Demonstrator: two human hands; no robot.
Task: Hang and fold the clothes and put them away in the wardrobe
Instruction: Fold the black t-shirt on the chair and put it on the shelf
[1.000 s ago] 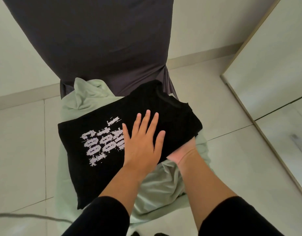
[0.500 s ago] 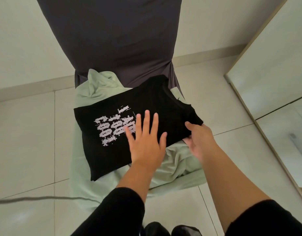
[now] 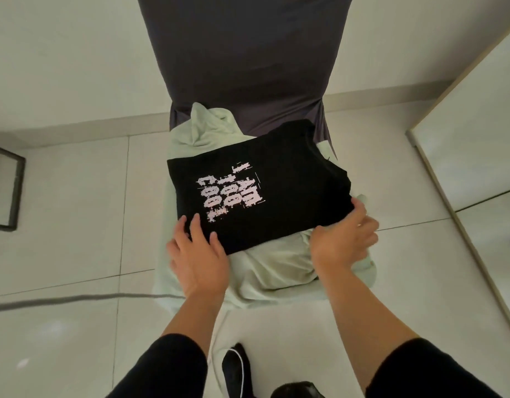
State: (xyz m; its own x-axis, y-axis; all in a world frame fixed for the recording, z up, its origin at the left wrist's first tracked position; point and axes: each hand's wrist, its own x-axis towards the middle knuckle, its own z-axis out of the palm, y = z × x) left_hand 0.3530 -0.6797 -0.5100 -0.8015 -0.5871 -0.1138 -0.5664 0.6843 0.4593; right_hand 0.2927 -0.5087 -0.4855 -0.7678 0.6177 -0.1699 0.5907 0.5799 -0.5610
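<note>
A folded black T-shirt [image 3: 282, 179] with pale printed lettering lies on a crumpled pale green garment [image 3: 271, 265] that covers the seat of a chair. My left hand [image 3: 197, 254] sits at the shirt's near left corner, fingers spread and resting on the fabric edge. My right hand [image 3: 344, 239] is at the shirt's near right edge, with the thumb on top of the fabric and the fingers curled below it. Whether the fingers grip the shirt is not clear.
The chair has a dark grey cover [image 3: 242, 58] over its tall back and stands against a pale wall. A light wardrobe panel [image 3: 478, 133] rises on the right. A dark frame [image 3: 15, 193] sits at the left edge, and a grey cable [image 3: 75, 298] crosses the tiled floor.
My left hand slid off the middle of the shirt to its near left corner. My right hand came from under the shirt to its right edge. The view pulled back.
</note>
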